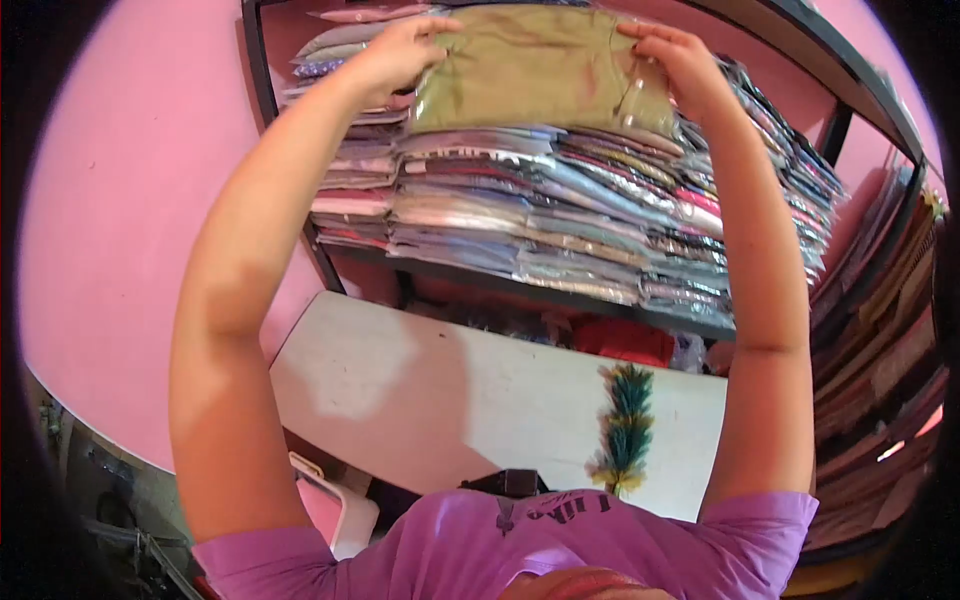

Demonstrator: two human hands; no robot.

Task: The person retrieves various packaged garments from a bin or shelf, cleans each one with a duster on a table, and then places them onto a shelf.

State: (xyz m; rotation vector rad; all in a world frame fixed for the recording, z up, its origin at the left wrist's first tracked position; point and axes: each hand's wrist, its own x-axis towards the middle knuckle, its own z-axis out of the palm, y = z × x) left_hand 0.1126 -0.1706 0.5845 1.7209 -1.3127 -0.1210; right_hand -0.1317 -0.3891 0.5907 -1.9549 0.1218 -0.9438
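A folded olive-green garment in a clear plastic bag [530, 72] is stretched between my hands, in front of the upper part of the stacked packets. At its left edge, the fingers of my left hand [400, 58] pinch the plastic. My right hand [682, 62] grips the opposite upper corner, thumb hidden behind the bag. Both arms reach up and forward. Just below and behind the bag, piles of folded clothes in clear plastic [460, 212] fill the shelf.
A dark shelf frame [520, 282] carries the piles. Below it stands a white table [530, 400] with a green feathery sprig [627, 425]. Hanging fabrics [880, 330] line the right side. A red item [625, 342] lies under the shelf. The pink wall [130, 220] is at left.
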